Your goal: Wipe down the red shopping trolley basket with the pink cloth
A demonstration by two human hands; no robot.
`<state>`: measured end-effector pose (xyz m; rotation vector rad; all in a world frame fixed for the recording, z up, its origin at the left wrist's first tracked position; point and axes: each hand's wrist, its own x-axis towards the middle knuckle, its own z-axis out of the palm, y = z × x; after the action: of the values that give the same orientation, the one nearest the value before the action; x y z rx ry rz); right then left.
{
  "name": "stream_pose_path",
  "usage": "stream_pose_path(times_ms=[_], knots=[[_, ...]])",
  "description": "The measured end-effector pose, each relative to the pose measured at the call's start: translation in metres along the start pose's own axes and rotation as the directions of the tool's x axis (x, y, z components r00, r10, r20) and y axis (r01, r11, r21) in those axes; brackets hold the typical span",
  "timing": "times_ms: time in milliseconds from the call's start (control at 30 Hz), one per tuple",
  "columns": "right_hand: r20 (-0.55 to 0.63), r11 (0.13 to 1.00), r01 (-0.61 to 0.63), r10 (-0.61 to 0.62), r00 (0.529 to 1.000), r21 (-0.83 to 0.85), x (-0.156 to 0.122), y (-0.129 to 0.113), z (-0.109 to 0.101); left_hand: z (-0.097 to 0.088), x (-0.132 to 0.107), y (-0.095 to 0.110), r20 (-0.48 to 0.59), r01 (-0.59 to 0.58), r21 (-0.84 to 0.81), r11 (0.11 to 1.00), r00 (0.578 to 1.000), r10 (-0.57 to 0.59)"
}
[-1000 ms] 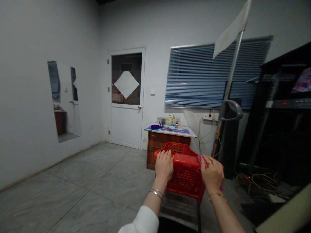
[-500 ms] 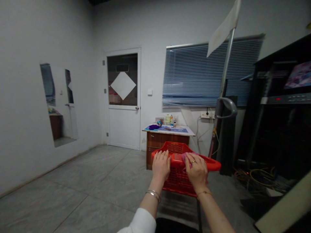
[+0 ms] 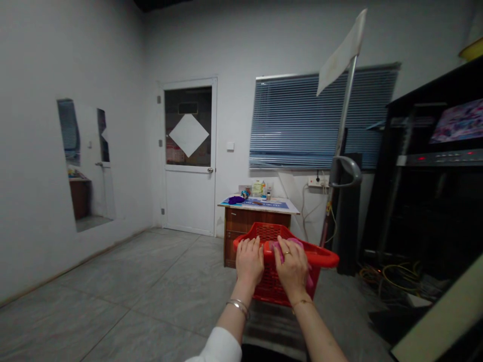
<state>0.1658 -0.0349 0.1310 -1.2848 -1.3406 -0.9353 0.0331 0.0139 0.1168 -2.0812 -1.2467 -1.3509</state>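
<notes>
A red plastic basket cart (image 3: 320,257) stands in front of me on the grey tile floor. My left hand (image 3: 249,261) lies on its near rim, fingers curled over the edge. My right hand (image 3: 291,267) sits close beside it on the same rim and presses a pink cloth (image 3: 298,244) against the red handle bar. Both hands wear bracelets; the right has a ring.
A wooden desk (image 3: 257,221) with small items stands beyond the cart by the wall. A white door (image 3: 188,196) is to its left. A pole with a sign (image 3: 341,120) and black shelving (image 3: 433,191) with cables fill the right side.
My right hand with the pink cloth has slid leftwards along the cart's rim, from its right end towards my left hand. The left hand has stayed on the rim.
</notes>
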Motion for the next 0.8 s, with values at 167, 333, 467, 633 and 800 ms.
stream_pose_path(times_ms=[167, 333, 467, 633, 800], knots=[[0.026, 0.998, 0.044, -0.045, 0.999, 0.048, -0.001, 0.008, -0.005, 0.001, -0.001, -0.006, 0.01, -0.032, -0.009, 0.999, 0.999, 0.032], [-0.051, 0.997, -0.077, 0.077, 0.996, 0.004, -0.005, 0.067, -0.022, 0.0, -0.002, -0.006, -0.001, -0.023, -0.031, 0.999, 1.0, 0.023], [-0.098, 0.992, -0.119, 0.116, 0.989, -0.034, -0.005, 0.089, -0.028, -0.001, 0.0, -0.002, -0.005, 0.003, -0.049, 0.999, 1.0, -0.003], [-0.078, 0.998, -0.055, 0.053, 0.995, -0.02, -0.003, 0.051, -0.014, 0.0, 0.001, 0.002, 0.015, 0.013, -0.034, 0.999, 1.0, -0.012], [0.014, 0.989, 0.141, -0.142, 0.99, 0.037, -0.003, 0.0, 0.001, -0.002, 0.0, -0.001, 0.019, -0.022, -0.009, 1.0, 1.0, 0.022]])
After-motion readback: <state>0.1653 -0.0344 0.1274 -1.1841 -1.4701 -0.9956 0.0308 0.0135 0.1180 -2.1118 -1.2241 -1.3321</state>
